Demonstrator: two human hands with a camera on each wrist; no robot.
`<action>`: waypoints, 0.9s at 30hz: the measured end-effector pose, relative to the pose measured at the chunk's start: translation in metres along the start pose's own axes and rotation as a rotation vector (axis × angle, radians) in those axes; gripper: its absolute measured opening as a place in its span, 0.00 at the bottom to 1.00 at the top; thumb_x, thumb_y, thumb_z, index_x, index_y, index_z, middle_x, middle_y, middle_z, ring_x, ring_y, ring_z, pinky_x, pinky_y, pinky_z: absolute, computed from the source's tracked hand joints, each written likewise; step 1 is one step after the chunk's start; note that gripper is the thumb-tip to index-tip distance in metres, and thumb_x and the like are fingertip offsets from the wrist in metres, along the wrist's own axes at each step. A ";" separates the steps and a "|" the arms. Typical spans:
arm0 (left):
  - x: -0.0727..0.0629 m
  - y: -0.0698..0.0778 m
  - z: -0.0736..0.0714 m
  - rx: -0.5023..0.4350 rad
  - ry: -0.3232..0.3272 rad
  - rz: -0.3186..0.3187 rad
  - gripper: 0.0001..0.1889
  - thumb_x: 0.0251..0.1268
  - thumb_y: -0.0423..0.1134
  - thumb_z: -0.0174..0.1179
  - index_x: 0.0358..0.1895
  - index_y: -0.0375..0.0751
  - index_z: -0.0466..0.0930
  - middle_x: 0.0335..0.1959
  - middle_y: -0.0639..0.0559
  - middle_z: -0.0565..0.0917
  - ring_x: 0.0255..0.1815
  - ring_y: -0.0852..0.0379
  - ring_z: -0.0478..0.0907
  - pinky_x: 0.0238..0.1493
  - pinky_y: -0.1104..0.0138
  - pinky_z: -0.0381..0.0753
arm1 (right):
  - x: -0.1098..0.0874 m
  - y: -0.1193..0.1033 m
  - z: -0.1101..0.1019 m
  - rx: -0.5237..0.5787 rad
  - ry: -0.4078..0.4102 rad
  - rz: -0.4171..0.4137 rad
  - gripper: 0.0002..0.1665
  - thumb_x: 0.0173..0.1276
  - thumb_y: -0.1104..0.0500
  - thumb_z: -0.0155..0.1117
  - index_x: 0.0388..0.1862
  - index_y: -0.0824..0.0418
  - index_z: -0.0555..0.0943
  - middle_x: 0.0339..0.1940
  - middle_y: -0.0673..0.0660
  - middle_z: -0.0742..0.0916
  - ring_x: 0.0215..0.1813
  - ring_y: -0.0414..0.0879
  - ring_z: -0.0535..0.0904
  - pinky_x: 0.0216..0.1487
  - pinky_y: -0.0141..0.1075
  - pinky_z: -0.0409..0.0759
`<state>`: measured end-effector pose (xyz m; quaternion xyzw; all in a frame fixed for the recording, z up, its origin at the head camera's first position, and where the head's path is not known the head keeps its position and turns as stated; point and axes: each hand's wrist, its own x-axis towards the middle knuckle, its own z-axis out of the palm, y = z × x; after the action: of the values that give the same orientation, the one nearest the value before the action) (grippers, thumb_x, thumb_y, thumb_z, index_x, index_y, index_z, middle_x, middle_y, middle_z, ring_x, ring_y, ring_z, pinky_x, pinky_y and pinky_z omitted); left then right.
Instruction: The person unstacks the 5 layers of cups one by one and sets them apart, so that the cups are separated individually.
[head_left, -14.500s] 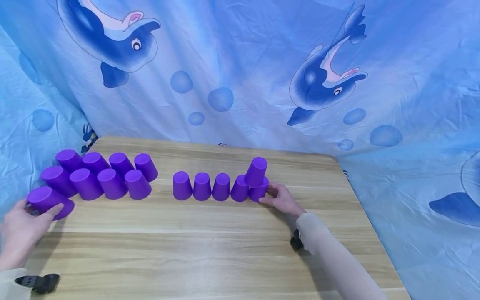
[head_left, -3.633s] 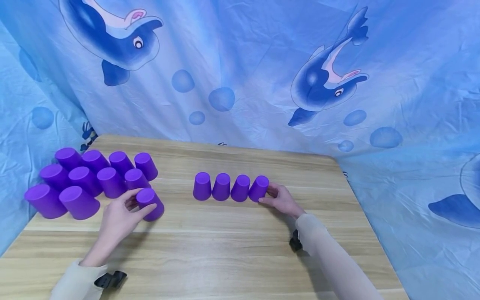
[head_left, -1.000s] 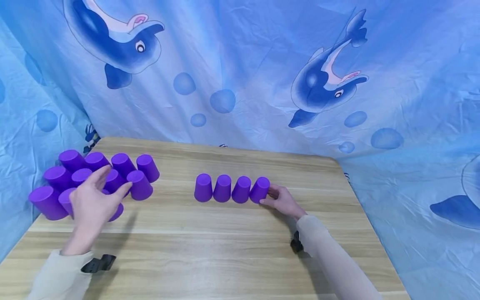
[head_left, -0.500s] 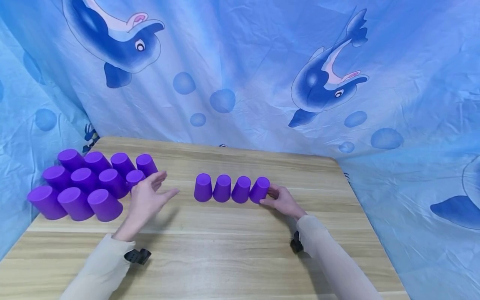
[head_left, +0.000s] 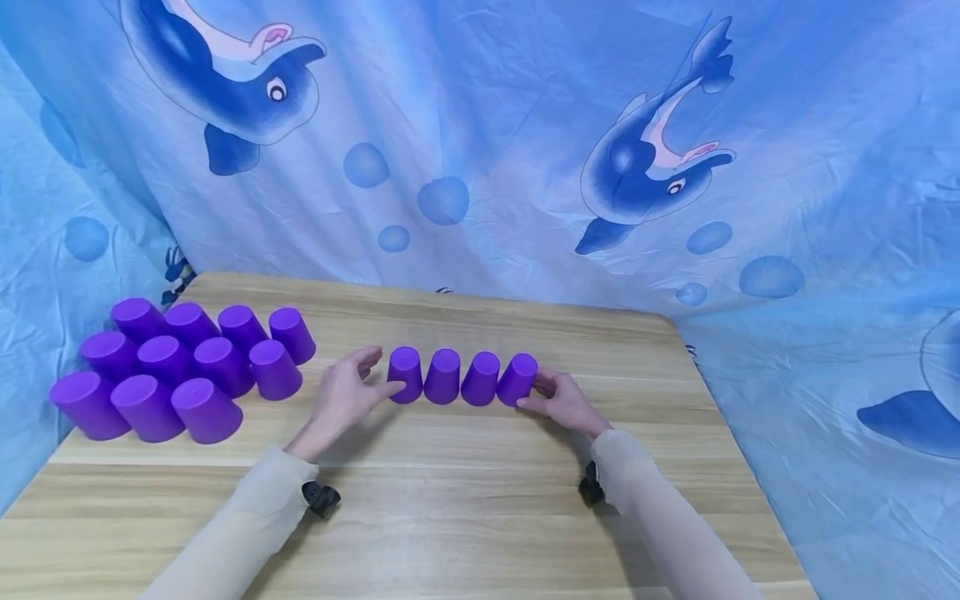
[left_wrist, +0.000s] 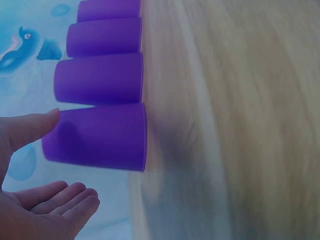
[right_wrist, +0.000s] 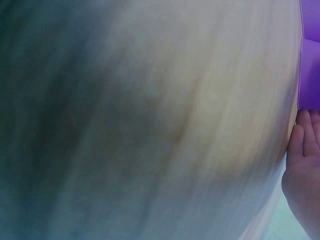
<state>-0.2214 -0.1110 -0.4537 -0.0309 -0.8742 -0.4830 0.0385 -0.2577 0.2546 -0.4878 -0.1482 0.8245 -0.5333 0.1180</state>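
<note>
Several purple cups stand upside down in a short row in the middle of the table. At the row's left end, my left hand (head_left: 347, 397) is beside the leftmost cup (head_left: 406, 372), thumb and fingers spread apart. In the left wrist view the thumb tip overlaps that cup's upper edge; whether it touches is unclear. The fingers (left_wrist: 77, 202) stay off the cup. At the other end, my right hand (head_left: 564, 402) rests against the side of the rightmost cup (head_left: 519, 379). Its fairly straight fingers (right_wrist: 306, 137) meet the cup's side in the right wrist view.
On the left of the wooden table (head_left: 450, 517) stand more upside-down purple cups (head_left: 206, 410), in three close rows. A blue curtain (head_left: 487, 100) with dolphin prints hangs behind and on both sides.
My left hand put down a cup in the left group's front row, let go, and moved right to the middle row. That row has lost its leftmost and top cups. The right hand stayed.
</note>
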 end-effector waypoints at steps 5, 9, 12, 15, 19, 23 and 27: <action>0.002 -0.002 0.012 -0.052 0.015 0.004 0.41 0.47 0.43 0.75 0.64 0.28 0.68 0.59 0.33 0.74 0.58 0.38 0.73 0.57 0.55 0.74 | 0.000 0.003 0.002 -0.014 0.021 0.020 0.31 0.57 0.63 0.74 0.61 0.61 0.76 0.56 0.56 0.82 0.61 0.52 0.74 0.65 0.45 0.67; 0.003 -0.003 0.018 -0.076 0.034 0.023 0.39 0.47 0.42 0.76 0.63 0.29 0.70 0.58 0.33 0.75 0.57 0.40 0.74 0.57 0.55 0.75 | 0.000 0.004 0.002 -0.014 0.025 0.013 0.31 0.57 0.63 0.74 0.60 0.60 0.76 0.55 0.54 0.82 0.60 0.50 0.75 0.65 0.43 0.68; 0.003 -0.003 0.021 -0.070 0.049 0.033 0.37 0.47 0.43 0.76 0.62 0.31 0.72 0.56 0.35 0.77 0.56 0.40 0.75 0.56 0.55 0.76 | 0.000 0.005 0.001 -0.015 0.018 0.006 0.31 0.57 0.63 0.74 0.60 0.59 0.76 0.55 0.54 0.82 0.60 0.49 0.75 0.64 0.42 0.68; 0.004 -0.002 0.024 -0.059 0.063 0.031 0.36 0.47 0.45 0.76 0.60 0.34 0.74 0.54 0.36 0.79 0.55 0.41 0.77 0.55 0.55 0.76 | 0.000 0.006 0.001 -0.012 0.013 0.002 0.30 0.57 0.64 0.73 0.59 0.59 0.76 0.55 0.54 0.82 0.59 0.49 0.75 0.64 0.41 0.68; 0.005 -0.002 0.026 -0.059 0.073 0.026 0.35 0.47 0.46 0.76 0.59 0.34 0.75 0.52 0.36 0.80 0.53 0.41 0.77 0.55 0.54 0.76 | 0.000 0.007 0.001 -0.003 0.018 -0.016 0.29 0.57 0.64 0.73 0.59 0.60 0.77 0.54 0.55 0.83 0.59 0.51 0.76 0.64 0.43 0.69; 0.005 -0.002 0.027 -0.067 0.087 0.022 0.33 0.47 0.45 0.75 0.57 0.34 0.76 0.51 0.36 0.81 0.52 0.42 0.78 0.54 0.55 0.77 | -0.001 0.003 0.000 0.017 0.000 -0.023 0.31 0.58 0.65 0.72 0.61 0.65 0.74 0.56 0.60 0.81 0.61 0.56 0.73 0.65 0.48 0.66; 0.005 -0.002 0.026 -0.062 0.092 0.027 0.31 0.49 0.44 0.75 0.56 0.33 0.77 0.50 0.36 0.81 0.51 0.42 0.79 0.53 0.55 0.77 | -0.001 0.002 0.000 0.013 0.001 -0.017 0.31 0.58 0.64 0.72 0.61 0.65 0.74 0.56 0.60 0.81 0.61 0.56 0.73 0.66 0.47 0.66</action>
<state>-0.2273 -0.0901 -0.4686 -0.0216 -0.8556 -0.5103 0.0840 -0.2569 0.2561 -0.4897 -0.1543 0.8198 -0.5396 0.1139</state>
